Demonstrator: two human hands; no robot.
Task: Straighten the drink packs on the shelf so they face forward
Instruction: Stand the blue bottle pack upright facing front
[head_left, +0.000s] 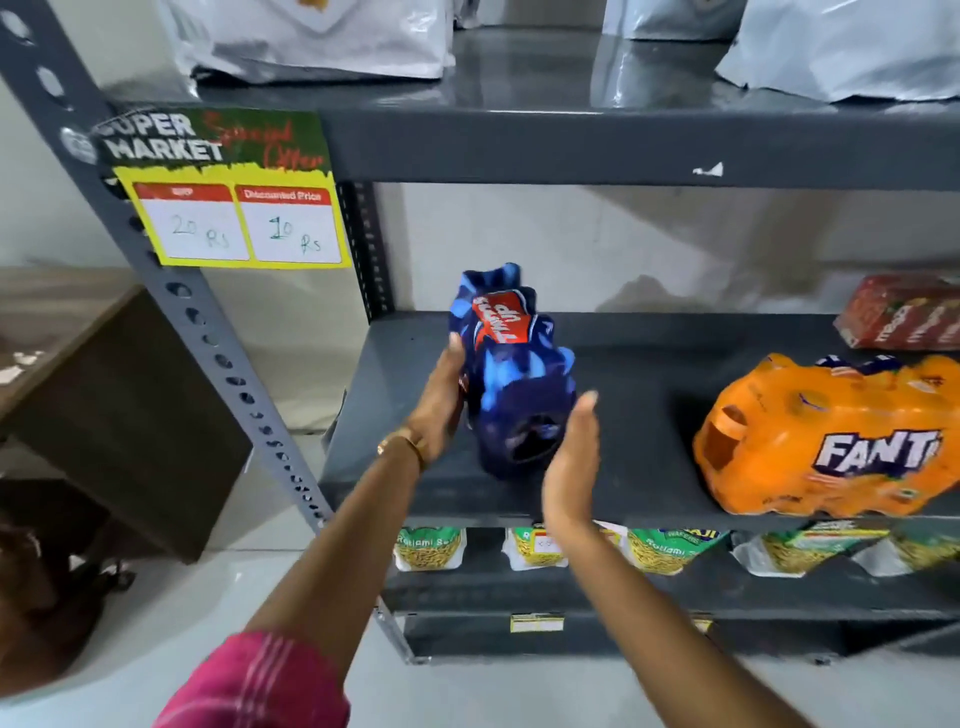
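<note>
A blue Thums Up drink pack (519, 374) lies end-on on the middle shelf (639, 447), its narrow end toward me and its red label turned up and sideways. My left hand (441, 405) presses flat against the pack's left side, fingers along it. My right hand (571, 462) is flat and upright at the pack's near right corner, fingers straight, touching or just off the wrap. An orange Fanta pack (831, 447) sits to the right on the same shelf, its logo facing forward. A dark red drink pack (904, 317) lies behind the orange one, at the right edge.
A yellow price sign (234, 208) hangs on the grey shelf upright at left. White bags (322, 36) fill the top shelf. Snack packets (670, 551) line the shelf below. A brown cabinet (119, 410) stands to the left of the rack.
</note>
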